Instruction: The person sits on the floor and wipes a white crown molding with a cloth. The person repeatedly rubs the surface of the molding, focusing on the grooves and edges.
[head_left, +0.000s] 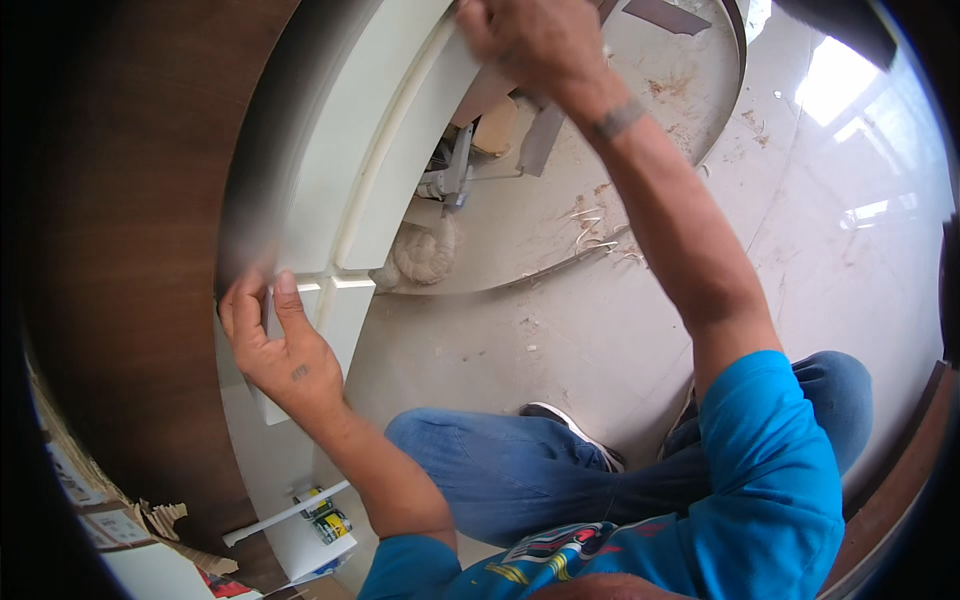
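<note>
A long white panel (405, 146) with a raised line along its length runs up beside a brown wooden surface. Below it lies a shorter white panel (351, 307) of the same profile, with a narrow gap between their ends. My left hand (289, 349) is at the short panel, thumb by the gap and fingers beyond the left edge, spread apart; whether they grip it is unclear. Up at the top, my right hand (536, 41) is curled by the long panel's right edge. Its fingers are blurred and partly cut off, so anything held there is hidden.
The brown wooden surface (142, 225) fills the left side. A curved dark strip (555, 268) loops over the dusty tiled floor (465, 352). Inside it are a coiled bundle (426, 251) and scraps. Two small tins (327, 517) and a white rod (289, 514) lie lower left.
</note>
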